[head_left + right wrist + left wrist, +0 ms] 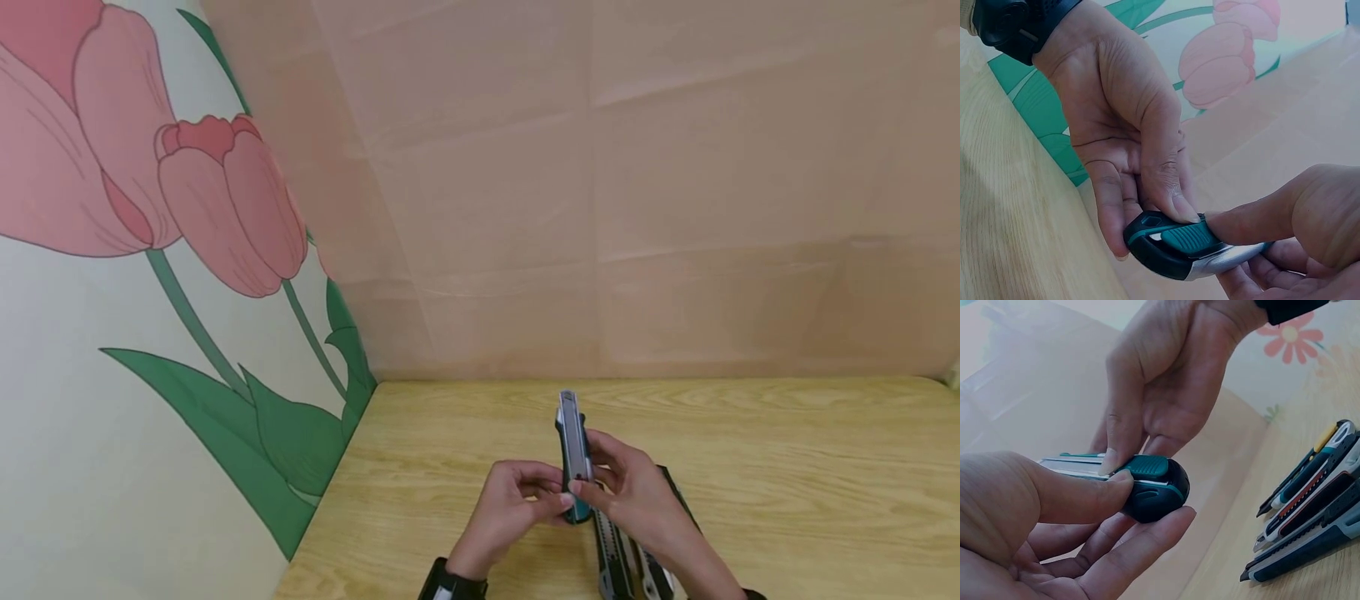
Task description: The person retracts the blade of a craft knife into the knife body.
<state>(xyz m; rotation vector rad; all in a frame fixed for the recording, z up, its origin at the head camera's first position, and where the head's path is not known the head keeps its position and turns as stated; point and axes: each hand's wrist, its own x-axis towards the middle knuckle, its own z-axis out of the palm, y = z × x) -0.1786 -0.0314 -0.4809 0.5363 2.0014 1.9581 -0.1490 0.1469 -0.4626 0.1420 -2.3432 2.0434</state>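
A utility knife (574, 450) with a silver body and dark teal-and-black grip is held above the table, its narrow silver end pointing away. My left hand (513, 500) pinches the rear end, thumb on top and fingers beneath, as the left wrist view shows. From the other side my right hand (637, 496) grips the body between thumb and fingers. Both thumbs lie close together by the ribbed teal slider (1190, 239). No extended blade can be made out. Beneath and beside the right hand, more cutter knives (613, 554) lie on the table, partly hidden by it.
Several cutter knives (1310, 540) lie side by side on the wooden table (450, 425), one with yellow on its handle. Behind the table hangs a creased brown sheet (600, 208). A wall painted with tulips (225, 200) stands at the left.
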